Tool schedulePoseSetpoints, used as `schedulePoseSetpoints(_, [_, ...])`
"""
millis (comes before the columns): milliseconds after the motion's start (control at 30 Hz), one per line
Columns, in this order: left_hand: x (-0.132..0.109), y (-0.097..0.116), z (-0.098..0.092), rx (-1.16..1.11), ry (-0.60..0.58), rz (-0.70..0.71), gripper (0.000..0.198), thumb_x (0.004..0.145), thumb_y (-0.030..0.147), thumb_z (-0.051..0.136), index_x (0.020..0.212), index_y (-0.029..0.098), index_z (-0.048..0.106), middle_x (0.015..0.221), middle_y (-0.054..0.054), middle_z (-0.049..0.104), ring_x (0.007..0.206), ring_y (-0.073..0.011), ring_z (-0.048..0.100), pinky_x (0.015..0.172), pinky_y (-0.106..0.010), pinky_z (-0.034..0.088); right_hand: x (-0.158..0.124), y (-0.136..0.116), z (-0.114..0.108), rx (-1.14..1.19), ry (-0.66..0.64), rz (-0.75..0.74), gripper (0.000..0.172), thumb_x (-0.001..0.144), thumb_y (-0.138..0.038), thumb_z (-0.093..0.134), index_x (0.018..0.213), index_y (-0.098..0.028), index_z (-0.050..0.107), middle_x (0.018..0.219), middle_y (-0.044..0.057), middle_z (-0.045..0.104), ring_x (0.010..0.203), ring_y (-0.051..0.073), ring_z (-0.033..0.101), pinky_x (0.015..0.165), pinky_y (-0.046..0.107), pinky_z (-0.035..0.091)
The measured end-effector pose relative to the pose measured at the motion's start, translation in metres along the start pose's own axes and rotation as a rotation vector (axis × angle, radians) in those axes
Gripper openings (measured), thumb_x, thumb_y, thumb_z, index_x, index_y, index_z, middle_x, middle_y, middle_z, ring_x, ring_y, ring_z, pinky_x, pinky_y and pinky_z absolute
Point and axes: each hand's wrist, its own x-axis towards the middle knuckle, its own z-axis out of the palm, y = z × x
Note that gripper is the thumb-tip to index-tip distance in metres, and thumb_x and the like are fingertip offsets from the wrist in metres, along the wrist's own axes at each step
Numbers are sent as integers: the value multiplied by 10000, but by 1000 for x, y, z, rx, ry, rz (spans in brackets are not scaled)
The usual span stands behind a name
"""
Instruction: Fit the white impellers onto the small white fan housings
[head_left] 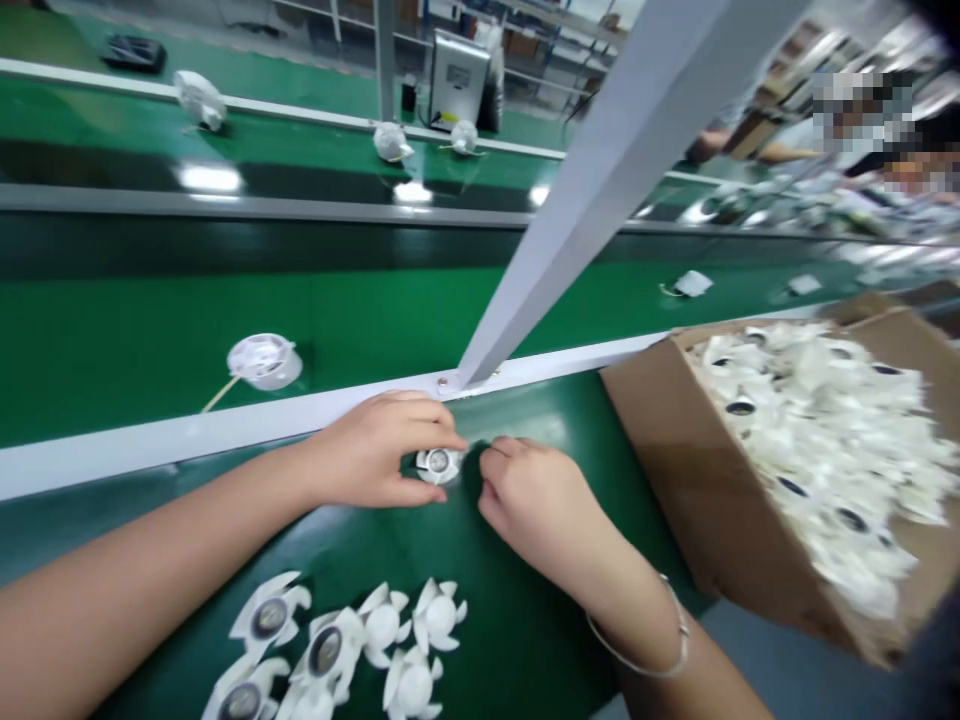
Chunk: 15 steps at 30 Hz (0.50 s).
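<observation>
My left hand (375, 450) pinches a small white plastic fan rotor with a dark metal centre (439, 463), its fingertips over the rotor's left side. My right hand (536, 505) is curled just right of that rotor, with its fingertips very close to it. Whether those fingers hold anything is hidden. Below both hands, several similar white rotors (349, 640) lie on the green conveyor belt (510, 640). A thin metal bangle (637, 635) circles my right wrist.
A cardboard box (697, 470) full of white rotors (817, 430) stands to my right. A white rail (225, 435) and a grey post (592, 200) border my belt. Beyond are further green belts carrying white parts (262, 362). A co-worker's arm (757, 150) shows upper right.
</observation>
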Motion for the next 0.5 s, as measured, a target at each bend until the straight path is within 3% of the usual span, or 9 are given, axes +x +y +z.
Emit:
schedulePoseSetpoints(133, [1, -3, 2, -25, -6, -24, 475, 794, 448, 746, 1223, 266, 654, 1031, -25, 726, 937, -195, 642, 870, -334, 471, 6, 8, -8, 238, -12, 35, 90, 790, -111, 569, 744, -179, 605, 789, 27, 623, 727, 156, 566, 644, 274, 399])
schedulePoseSetpoints(367, [0, -1, 5, -151, 5, -116, 761, 709, 400, 816, 1389, 269, 499, 1035, 13, 725, 985, -187, 651, 908, -315, 455, 15, 12, 0, 690, 193, -84, 99, 852, -103, 538, 804, -184, 568, 779, 1, 558, 693, 114, 514, 638, 240, 405])
schedulePoseSetpoints(500, [0, -3, 7, -174, 9, -157, 883, 675, 339, 838, 1448, 255, 421, 1075, 8, 726, 1079, -198, 637, 959, -320, 441, 19, 2, 10, 651, 208, -170, 85, 862, -122, 558, 805, -179, 585, 788, 15, 586, 689, 121, 536, 621, 240, 418])
